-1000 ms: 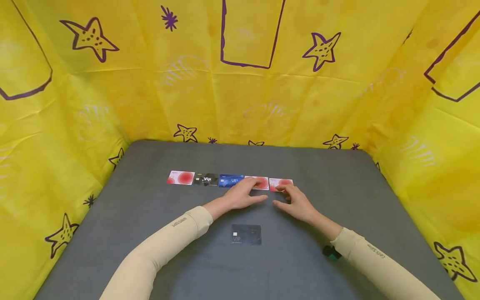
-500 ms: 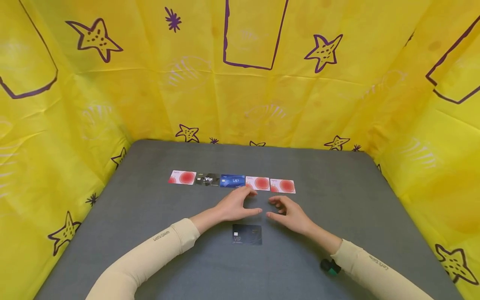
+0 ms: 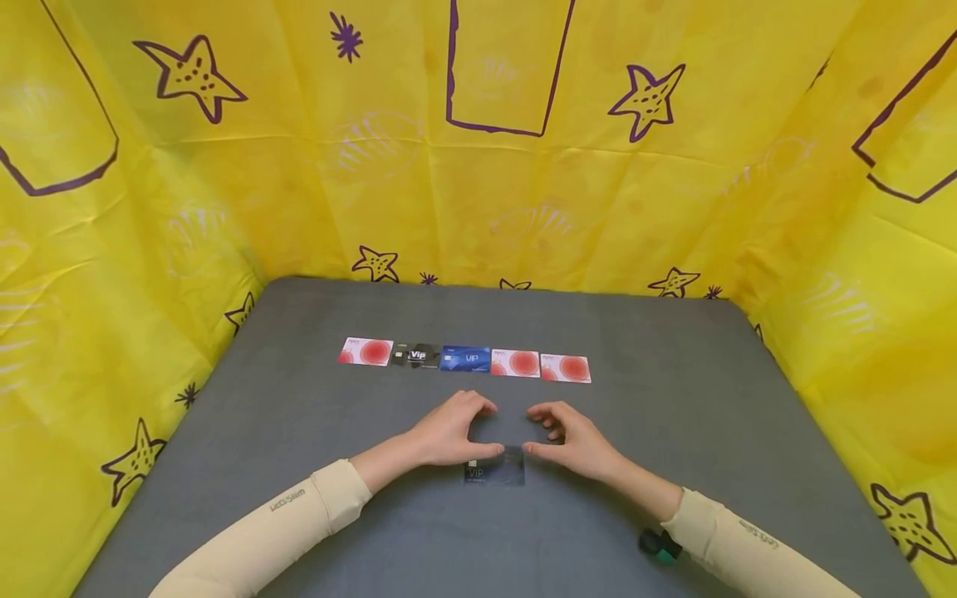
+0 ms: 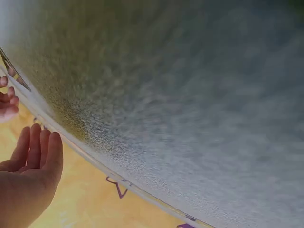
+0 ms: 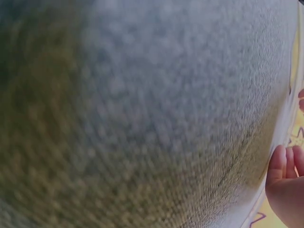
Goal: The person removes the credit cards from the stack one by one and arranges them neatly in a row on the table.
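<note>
My left hand [image 3: 449,432], also at the lower left of the left wrist view [image 4: 35,175], holds nothing; its fingers are loosely bent. Facing it is my right hand [image 3: 576,440], empty too, fingers relaxed and thumb apart. A dark VIP card [image 3: 497,475] lies flat on the table beneath them, and both thumb tips overlap its far edge in the head view. Beyond the hands runs a row of cards: a pink card with a red circle [image 3: 366,351], a black VIP card [image 3: 416,355], a blue VIP card [image 3: 465,360], then two more pink cards [image 3: 516,363].
A grey cloth covers the table [image 3: 314,316]. Yellow curtains [image 3: 478,208] with purple starfish drawings enclose its back and sides. A small black and green object [image 3: 660,546] shows beside the right sleeve [image 3: 740,531].
Both hands have drawn back from the right end of the card row toward the dark card near the body. The two pink cards there are now uncovered. The cards look unmoved.
</note>
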